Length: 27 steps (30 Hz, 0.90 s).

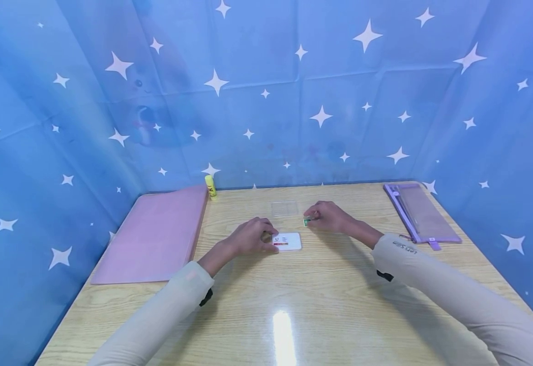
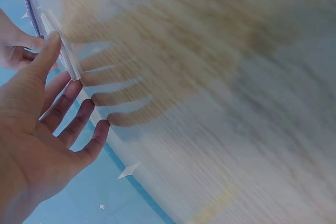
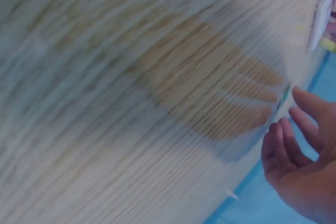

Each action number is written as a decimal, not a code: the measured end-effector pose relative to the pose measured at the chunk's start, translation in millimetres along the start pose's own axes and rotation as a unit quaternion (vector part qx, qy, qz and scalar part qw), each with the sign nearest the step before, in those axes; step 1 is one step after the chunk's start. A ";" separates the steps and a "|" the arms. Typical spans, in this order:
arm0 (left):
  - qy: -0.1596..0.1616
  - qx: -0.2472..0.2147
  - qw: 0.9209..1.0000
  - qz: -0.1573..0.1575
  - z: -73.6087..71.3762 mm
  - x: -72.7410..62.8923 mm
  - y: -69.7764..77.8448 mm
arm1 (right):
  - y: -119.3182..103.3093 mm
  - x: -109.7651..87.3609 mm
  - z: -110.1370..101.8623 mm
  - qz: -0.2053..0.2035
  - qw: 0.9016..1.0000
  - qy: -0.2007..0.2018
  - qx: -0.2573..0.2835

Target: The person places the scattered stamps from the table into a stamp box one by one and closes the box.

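Note:
My left hand (image 1: 252, 236) pinches the left end of a flat white case (image 1: 289, 241) with red and dark print, low over the table. In the left wrist view the thumb lies along one side of the case (image 2: 68, 51) and fingertips meet the other side; the lower fingers are spread at the tabletop. To the right, my right hand (image 1: 328, 216) pinches a small green-and-white piece (image 1: 306, 222) at its fingertips. The right wrist view shows the thin green edge of this piece (image 3: 284, 94) by the thumb tip, most of it hidden.
Behind the case lies a clear rectangular plastic piece (image 1: 284, 208). A pink folder (image 1: 152, 236) covers the left of the wooden table (image 1: 248, 305), with a yellow glue stick (image 1: 210, 187) upright beside it. A purple zip pouch (image 1: 424, 213) lies at right. Blue starry curtains surround the table.

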<state>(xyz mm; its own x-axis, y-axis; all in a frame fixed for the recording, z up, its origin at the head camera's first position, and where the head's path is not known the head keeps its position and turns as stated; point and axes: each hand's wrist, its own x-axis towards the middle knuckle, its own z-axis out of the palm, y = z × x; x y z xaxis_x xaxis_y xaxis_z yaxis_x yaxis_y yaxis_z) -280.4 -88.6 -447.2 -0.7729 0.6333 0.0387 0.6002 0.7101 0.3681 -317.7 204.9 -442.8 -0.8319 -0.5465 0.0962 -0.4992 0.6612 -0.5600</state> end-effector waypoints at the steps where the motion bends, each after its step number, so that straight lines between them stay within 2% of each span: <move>1: -0.001 0.000 1.000 0.000 0.0 0.0 0.2 | 1.6 -0.2 -0.4 -0.004 1.000 0.000 -0.004; 7: -0.003 0.000 1.000 0.002 -0.3 -0.8 0.6 | 8.2 0.2 -0.7 -0.017 1.000 -0.005 -0.012; 13: 0.000 -0.002 1.000 0.008 -1.3 0.4 0.4 | 5.4 1.7 -1.1 -0.017 1.000 -0.006 -0.016; 27: -0.004 -0.005 1.000 -0.001 -0.9 0.4 2.0 | 5.9 4.9 3.4 -0.026 0.999 -0.029 -0.036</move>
<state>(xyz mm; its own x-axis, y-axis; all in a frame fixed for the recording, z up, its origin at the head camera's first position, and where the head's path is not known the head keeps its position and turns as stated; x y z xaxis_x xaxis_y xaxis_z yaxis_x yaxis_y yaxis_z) -279.7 -87.2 -445.7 -0.7719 0.6350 0.0302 0.5969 0.7077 0.3779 -323.9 204.4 -448.4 -0.7895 -0.6092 0.0745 -0.5595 0.6646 -0.4953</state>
